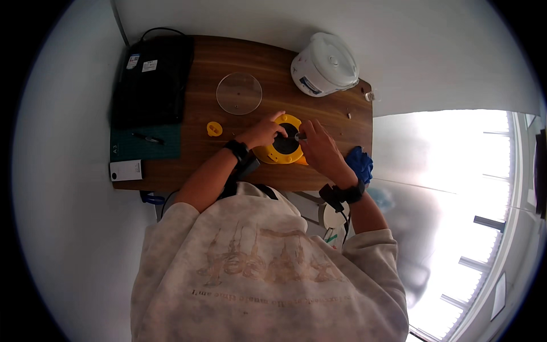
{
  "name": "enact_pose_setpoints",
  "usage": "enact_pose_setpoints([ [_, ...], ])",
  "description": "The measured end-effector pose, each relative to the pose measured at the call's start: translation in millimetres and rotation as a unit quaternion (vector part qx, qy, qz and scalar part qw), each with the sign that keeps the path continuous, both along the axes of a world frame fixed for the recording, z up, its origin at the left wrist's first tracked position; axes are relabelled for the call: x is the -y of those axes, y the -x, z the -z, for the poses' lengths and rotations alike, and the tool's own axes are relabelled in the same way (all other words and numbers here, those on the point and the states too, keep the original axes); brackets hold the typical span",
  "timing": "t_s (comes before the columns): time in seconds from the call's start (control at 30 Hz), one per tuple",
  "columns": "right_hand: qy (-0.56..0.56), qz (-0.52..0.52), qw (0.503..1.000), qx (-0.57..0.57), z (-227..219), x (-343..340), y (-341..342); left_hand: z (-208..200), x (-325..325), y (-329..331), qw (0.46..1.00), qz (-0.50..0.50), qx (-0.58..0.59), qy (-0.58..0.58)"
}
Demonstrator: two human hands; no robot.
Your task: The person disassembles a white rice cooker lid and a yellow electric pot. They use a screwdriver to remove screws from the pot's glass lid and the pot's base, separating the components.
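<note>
A round yellow device with a black centre (279, 153) lies on the wooden table in front of me. My left hand (264, 133) grips it on its left side, one finger along the upper rim and the thumb over the black centre. Bent over the right part of the black centre is my right hand (320, 146), its fingers pinched together. A small shiny bit shows at those fingertips, too small to name. Left of the device lies a small yellow round part (214, 129). Beyond it is a clear round disc (239, 94), perhaps a lid.
A white lidded bucket (325, 64) stands at the back right. A large black case-like object (152, 85) fills the back left. Near it are a green cutting mat (122, 145), a black pen (149, 138) and a white box (126, 170). A blue cloth (360, 163) lies at the right edge.
</note>
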State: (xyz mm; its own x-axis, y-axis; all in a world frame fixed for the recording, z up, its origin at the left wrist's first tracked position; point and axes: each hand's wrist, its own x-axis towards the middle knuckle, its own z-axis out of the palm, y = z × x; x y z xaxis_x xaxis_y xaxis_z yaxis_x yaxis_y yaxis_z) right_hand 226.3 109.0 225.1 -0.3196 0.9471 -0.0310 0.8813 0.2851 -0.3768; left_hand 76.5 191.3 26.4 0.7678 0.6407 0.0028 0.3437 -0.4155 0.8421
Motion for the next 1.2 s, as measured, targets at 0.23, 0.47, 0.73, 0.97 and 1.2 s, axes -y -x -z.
enact_pose_setpoints([
  [0.23,-0.001,0.041,0.981,0.191,9.7,7.9,-15.7,-5.1,-1.1,0.8,0.999,0.004,-0.014,-0.039],
  [0.47,0.012,0.083,0.996,0.044,11.6,5.2,-16.6,3.8,0.6,-0.5,1.0,-0.005,0.009,-0.022],
  [0.73,0.005,0.041,0.999,-0.012,5.9,5.4,-11.1,-9.2,0.2,2.8,0.999,0.009,-0.024,-0.02],
  [0.97,0.095,0.112,0.969,0.201,-12.0,-1.1,3.7,-11.5,0.2,3.0,1.0,0.008,-0.024,0.002],
  [1.2,0.004,0.087,0.995,-0.039,12.9,4.7,-13.0,-9.1,-1.6,2.5,1.0,0.012,-0.025,0.001],
])
